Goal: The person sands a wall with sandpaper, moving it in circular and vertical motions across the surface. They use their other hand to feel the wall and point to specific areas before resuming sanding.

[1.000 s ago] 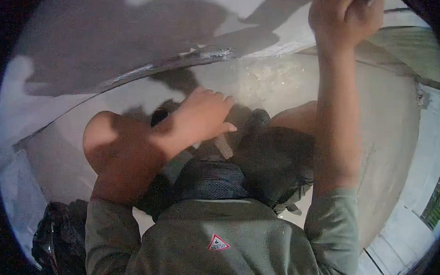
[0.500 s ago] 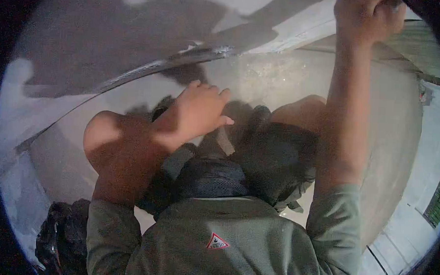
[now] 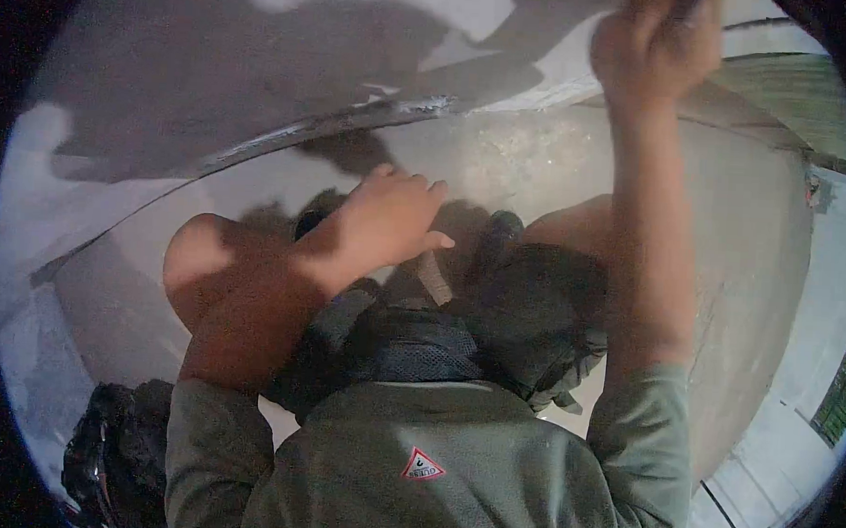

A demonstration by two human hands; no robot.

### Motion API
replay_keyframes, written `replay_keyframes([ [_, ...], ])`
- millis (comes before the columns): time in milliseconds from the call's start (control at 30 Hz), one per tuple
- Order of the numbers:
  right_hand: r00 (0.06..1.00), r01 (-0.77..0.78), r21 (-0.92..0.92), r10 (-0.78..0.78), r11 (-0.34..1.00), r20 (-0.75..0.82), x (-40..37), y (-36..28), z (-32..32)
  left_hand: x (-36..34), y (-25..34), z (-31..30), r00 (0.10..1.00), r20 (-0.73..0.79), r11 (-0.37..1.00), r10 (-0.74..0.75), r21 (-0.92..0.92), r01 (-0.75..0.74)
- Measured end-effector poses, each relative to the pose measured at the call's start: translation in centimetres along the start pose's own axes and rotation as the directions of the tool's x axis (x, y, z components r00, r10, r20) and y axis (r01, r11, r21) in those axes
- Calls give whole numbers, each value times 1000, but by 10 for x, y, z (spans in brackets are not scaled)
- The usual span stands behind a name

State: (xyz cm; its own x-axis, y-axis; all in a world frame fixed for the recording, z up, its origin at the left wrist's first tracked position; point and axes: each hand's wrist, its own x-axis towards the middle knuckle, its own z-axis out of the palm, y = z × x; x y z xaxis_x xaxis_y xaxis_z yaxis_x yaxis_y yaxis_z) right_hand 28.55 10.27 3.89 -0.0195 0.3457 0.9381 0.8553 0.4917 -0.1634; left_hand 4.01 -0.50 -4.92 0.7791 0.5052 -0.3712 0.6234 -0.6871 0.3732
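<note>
My left hand [image 3: 394, 216] hangs over my bent knees with its fingers loosely apart, and nothing is in it. My right hand [image 3: 660, 57] is raised in front of a pale wall [image 3: 309, 61], at the top of the view. Its fingers are curled around something dark, mostly hidden and partly cut off by the frame edge, so I cannot make out what it is. The hand is slightly blurred. Shadows of my head and arm fall across the wall.
A pale, smooth floor [image 3: 532, 155] lies under me, with a rough, speckled patch near the wall's foot. A black plastic bag [image 3: 122, 454] stands at the lower left. Greenish boards [image 3: 780, 96] and a whitish ledge [image 3: 834, 244] are at the right.
My right hand has moved to the left along the wall and slightly down. My left hand has stayed almost where it was.
</note>
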Motion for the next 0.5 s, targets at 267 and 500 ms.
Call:
replay_keyframes([
  [267,929,351,-562,-354,749,108,4,55,-21,-3,1,-4,1000,-14,999,-20,48,21],
  [500,630,541,-816,-740,203,233,-4,118,16,3,-1,0,989,114,993,-96,80,87],
])
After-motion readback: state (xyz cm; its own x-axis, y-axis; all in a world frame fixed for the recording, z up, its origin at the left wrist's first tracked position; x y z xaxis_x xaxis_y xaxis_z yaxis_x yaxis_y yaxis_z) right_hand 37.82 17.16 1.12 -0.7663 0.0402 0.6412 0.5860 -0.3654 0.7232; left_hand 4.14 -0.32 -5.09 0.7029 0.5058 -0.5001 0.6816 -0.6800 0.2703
